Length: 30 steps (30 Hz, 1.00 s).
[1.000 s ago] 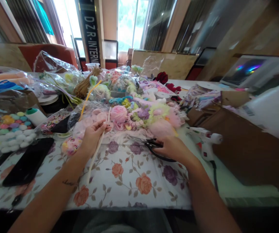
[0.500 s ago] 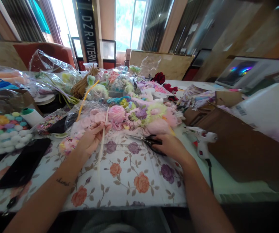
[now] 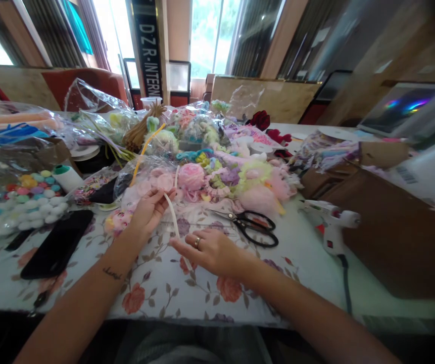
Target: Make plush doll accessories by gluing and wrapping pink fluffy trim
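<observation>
My left hand (image 3: 149,211) pinches the upper part of a thin white pipe cleaner (image 3: 172,208), which runs down and right across the floral tablecloth (image 3: 202,283). My right hand (image 3: 207,250), with a ring on one finger, has its fingers closed on the lower part of the same pipe cleaner. Black-handled scissors (image 3: 253,225) lie on the cloth just behind and to the right of my right hand, with nothing touching them. A heap of pink, yellow and purple fluffy flowers (image 3: 217,177) lies right behind both hands.
A white glue gun (image 3: 331,222) with a black cord lies to the right, beside a brown cardboard box (image 3: 391,222). A black phone (image 3: 58,243) and a bag of coloured pompoms (image 3: 23,202) are at the left. Plastic bags of craft supplies crowd the back.
My right hand has let go of the scissors and moved left onto the pipe cleaner's lower part. The scissors now lie free. My left hand keeps its pinch.
</observation>
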Each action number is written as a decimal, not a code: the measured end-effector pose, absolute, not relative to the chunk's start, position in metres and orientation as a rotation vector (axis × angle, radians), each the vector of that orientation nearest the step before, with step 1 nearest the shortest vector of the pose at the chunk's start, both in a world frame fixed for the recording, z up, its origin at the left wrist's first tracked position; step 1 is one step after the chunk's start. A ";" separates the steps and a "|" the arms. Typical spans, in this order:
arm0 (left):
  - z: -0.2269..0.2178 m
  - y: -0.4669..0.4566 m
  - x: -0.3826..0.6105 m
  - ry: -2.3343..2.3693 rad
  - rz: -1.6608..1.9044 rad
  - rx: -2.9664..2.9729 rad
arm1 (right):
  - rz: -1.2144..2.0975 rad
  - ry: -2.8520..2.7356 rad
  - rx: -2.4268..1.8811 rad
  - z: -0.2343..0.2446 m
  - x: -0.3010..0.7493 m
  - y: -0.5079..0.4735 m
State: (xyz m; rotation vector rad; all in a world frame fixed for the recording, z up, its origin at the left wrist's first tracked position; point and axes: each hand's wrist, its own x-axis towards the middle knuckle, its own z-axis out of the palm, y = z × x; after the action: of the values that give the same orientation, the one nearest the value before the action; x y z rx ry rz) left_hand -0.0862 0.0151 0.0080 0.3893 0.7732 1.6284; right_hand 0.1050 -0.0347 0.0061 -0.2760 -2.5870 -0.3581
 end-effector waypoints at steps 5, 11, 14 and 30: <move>0.004 0.016 -0.089 0.828 1.635 0.471 | 0.030 -2.231 -0.271 -0.002 0.107 -0.035; 0.002 0.014 -0.088 1.017 1.800 0.752 | 0.800 -1.589 -0.754 -0.008 0.114 -0.025; 0.001 0.008 -0.084 1.219 1.881 1.074 | 0.947 -1.423 -0.902 -0.007 0.115 -0.016; -0.010 -0.023 -0.055 1.139 1.597 2.224 | 1.591 -1.204 -0.841 -0.013 0.103 -0.022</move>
State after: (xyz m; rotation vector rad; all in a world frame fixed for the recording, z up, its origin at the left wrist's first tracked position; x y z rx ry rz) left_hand -0.0550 -0.0228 -0.0099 2.2239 1.1390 1.5973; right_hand 0.1030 -0.0216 -0.0131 -0.8407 -1.2038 1.5908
